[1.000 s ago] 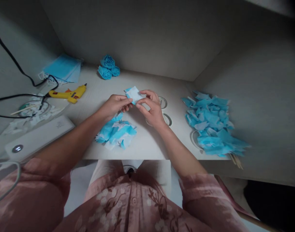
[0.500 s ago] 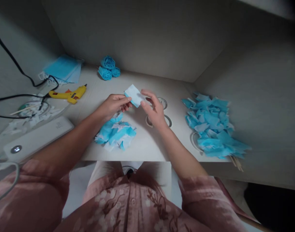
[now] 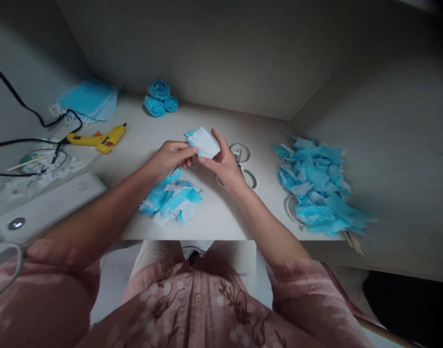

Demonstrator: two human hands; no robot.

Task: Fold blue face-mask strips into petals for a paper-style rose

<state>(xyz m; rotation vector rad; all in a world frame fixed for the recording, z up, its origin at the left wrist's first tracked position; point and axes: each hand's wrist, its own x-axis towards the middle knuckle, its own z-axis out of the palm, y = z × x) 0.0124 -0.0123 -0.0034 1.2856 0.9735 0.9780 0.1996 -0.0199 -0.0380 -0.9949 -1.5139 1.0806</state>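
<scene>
Setting: a pale, smooth-topped bench (image 3: 221, 220) enclosed by plain grey walls, dim toward the corners.

Item, in hand: one small, flat, white-and-light-blue piece of soft sheet material (image 3: 206, 142), held above the middle of the bench, white face up, a blue edge showing at its left.

Left hand (image 3: 175, 155): at the left end of the piece, thumb pressed on its lower left corner over bent fingers, pinching it. Right hand (image 3: 225, 166): at the right end, thumb and forefinger spread wide in a curve, thumb along the lower edge, forefinger beyond the upper right; whether it grips cannot be told.

Below the left hand: a loose heap of blue and white scraps (image 3: 176, 200). Behind, near the back wall: three blue rolled rosettes (image 3: 155, 106), touching. At left: a yellow glue gun (image 3: 98, 140) and a stack of blue pleated face masks (image 3: 86, 100). At right: a large bundle of blue, petal-like sheets (image 3: 316, 174) with thin pale sticks emerging below.

Obscured: the pale-handled scissors (image 3: 256, 181), partly covered by the right hand; the left hand's lower fingers, in shadow; a white rectangular device (image 3: 56, 203), overlapped by the left forearm, its lit digits illegible; a pale ring beneath the bundle, mostly covered; a black cable, cut off at the left margin.
</scene>
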